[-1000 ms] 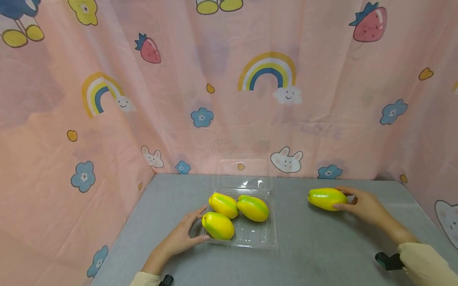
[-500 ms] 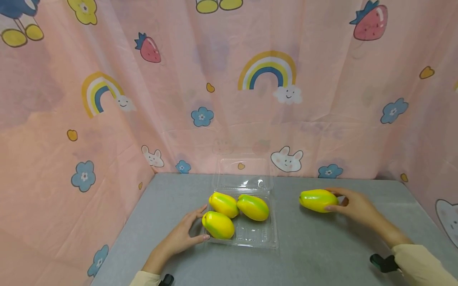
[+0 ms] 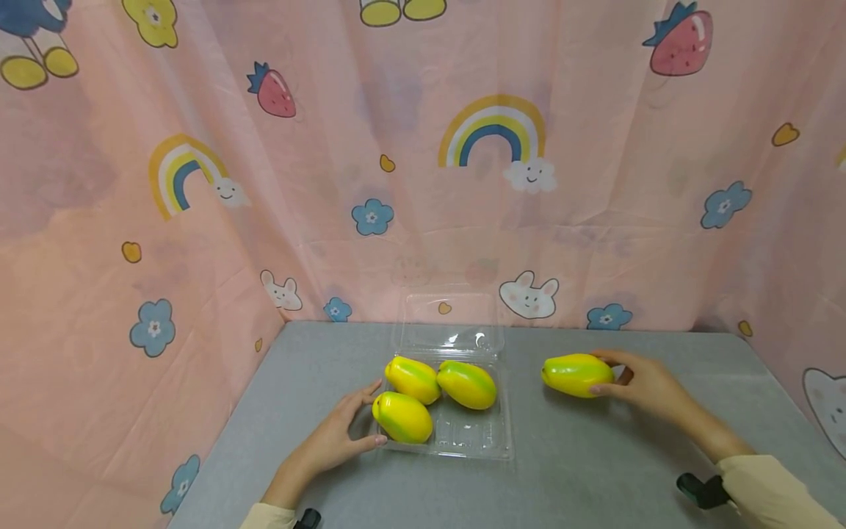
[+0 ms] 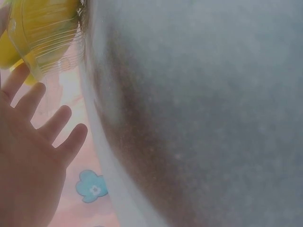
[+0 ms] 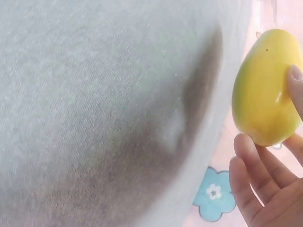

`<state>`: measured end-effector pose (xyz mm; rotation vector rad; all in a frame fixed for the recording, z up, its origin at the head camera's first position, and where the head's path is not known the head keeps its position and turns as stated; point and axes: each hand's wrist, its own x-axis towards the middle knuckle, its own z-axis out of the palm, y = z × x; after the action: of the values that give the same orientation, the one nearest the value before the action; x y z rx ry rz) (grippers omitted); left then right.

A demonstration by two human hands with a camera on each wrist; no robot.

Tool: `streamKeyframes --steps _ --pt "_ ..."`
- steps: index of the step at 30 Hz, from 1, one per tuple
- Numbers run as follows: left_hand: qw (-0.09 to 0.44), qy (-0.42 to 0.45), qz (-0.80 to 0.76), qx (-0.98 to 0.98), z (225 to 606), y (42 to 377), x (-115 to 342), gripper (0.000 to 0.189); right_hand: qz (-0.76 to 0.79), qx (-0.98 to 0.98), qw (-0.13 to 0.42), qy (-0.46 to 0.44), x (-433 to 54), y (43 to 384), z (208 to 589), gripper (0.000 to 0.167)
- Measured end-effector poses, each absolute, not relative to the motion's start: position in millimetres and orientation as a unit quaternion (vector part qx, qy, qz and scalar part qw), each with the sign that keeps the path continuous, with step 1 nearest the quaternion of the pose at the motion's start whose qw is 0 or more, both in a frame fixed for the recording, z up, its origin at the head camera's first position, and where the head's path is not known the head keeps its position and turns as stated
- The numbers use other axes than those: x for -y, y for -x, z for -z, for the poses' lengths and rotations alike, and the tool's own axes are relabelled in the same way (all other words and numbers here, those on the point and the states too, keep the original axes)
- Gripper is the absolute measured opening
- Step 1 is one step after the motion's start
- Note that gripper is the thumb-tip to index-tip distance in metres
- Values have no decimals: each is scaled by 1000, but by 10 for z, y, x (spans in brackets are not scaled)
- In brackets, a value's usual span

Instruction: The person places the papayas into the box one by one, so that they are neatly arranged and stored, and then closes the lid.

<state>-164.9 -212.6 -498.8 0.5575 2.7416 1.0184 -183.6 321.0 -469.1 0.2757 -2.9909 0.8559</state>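
Note:
My right hand point(image 3: 651, 386) grips a yellow-green papaya point(image 3: 573, 375) by its right end, thumb on the near side. In the right wrist view, the thumb and fingertips lie against the smooth papaya point(image 5: 262, 90), its blunt end toward the palm. To the left stands a clear plastic clamshell box point(image 3: 465, 437), its lid raised at the back. Inside it are three similar papayas, at back left point(image 3: 413, 380), back right point(image 3: 467, 385) and front left point(image 3: 403, 417). The left hand point(image 3: 333, 437) rests at the box's left side, thumb at the front corner, fingers spread and fairly straight beside the wall point(image 4: 52, 45).
The grey tabletop point(image 3: 548, 463) stretches beneath everything. A pink patterned curtain point(image 3: 317, 169) hangs behind the table and along both sides. Dark wrist mounts point(image 3: 702, 491) show at the sleeves. Between the box and the held papaya lies bare tabletop.
My right hand has carried the papaya leftward, nearer to the box. The left hand, the box and the three papayas in it have stayed in place.

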Motion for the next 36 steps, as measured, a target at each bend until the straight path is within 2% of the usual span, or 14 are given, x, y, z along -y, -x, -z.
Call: streamKeyframes --steps 26,36 --pt "76 -196 -351 -912 4995 1652 2125 60 -295 947 25 -125 -2949 1768 4620 71" --pt "77 -194 -349 -913 4992 1647 2130 62 -293 948 15 -127 -2860 1749 4605 68"
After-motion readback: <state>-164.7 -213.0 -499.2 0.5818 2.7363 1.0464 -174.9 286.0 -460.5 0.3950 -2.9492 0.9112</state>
